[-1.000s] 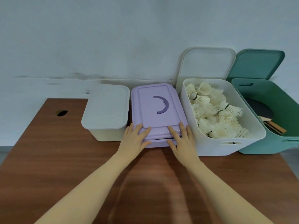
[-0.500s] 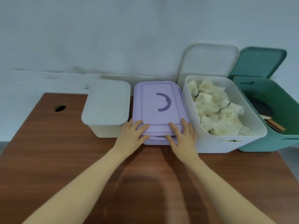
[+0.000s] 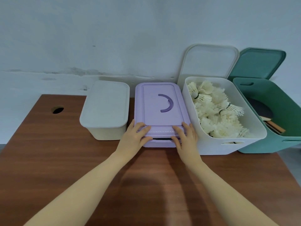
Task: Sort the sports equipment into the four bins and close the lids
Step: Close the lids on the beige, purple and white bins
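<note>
On the brown table (image 3: 48,160), close to the wall, four bins stood in a row, and both hands were on the second one. The left hand (image 3: 132,139) and the right hand (image 3: 185,139) lay on the near edge of the purple lid (image 3: 159,108), which covered the purple bin (image 3: 160,144). The fingers of both hands were almost straight and a little spread, flat on the lid, with each thumb lower at the front edge; they pressed and did not hold anything.

Compared with one second earlier, the hands had kept nearly the same place on the lid, and the lid also looked the same. A thin dark gap was still visible under its front edge, between the two thumbs, so I could not tell whether the lid was fully down. My judgement is that this lid was in its last moment of closing.

The cream bin (image 3: 105,128) at the left was already covered by its pale lid (image 3: 105,103). The white bin (image 3: 228,144) just right of the purple one was open and full of shuttlecocks (image 3: 216,115), and its white lid (image 3: 210,62) leaned against the wall behind it. The green bin (image 3: 276,141) at the far right was open too, with paddles (image 3: 263,111) inside, and the green lid (image 3: 259,62) leaned behind it.

So the sorting seemed finished, and probably two lids remained to be closed.
</note>
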The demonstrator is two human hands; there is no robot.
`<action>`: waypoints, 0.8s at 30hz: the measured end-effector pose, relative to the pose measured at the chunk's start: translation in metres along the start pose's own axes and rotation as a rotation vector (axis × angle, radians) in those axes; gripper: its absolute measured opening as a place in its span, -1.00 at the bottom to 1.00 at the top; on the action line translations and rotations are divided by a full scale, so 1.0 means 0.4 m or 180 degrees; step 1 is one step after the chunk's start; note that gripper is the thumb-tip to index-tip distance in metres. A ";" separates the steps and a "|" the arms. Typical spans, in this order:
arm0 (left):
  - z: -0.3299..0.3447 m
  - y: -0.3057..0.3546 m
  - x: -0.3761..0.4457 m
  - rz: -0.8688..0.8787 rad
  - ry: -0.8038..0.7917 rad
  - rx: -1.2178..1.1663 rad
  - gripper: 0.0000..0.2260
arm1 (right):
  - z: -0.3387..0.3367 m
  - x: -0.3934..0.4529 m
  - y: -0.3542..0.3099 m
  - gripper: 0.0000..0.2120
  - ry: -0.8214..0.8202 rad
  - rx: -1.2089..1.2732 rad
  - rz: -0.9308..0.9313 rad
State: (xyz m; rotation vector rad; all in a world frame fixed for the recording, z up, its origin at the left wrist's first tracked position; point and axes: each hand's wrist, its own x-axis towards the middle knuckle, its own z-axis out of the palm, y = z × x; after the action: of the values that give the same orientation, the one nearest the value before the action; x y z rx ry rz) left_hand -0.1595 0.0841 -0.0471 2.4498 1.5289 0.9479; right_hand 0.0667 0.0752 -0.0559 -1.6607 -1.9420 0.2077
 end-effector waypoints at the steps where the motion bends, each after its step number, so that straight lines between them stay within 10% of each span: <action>1: 0.003 -0.001 -0.006 0.0001 -0.0016 0.0003 -0.59 | 0.002 -0.010 -0.002 -0.70 0.0034 -0.0035 -0.0020; 24: 0.002 -0.005 -0.005 0.0051 -0.0707 0.1410 -0.50 | -0.017 -0.031 -0.038 -0.62 -0.0245 -0.0954 0.0024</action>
State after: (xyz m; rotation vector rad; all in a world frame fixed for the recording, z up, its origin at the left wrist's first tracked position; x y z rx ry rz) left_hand -0.1613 0.0836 -0.0497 2.7378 1.7925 0.3422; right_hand 0.0580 0.0584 -0.0473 -1.8730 -2.1065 -0.0193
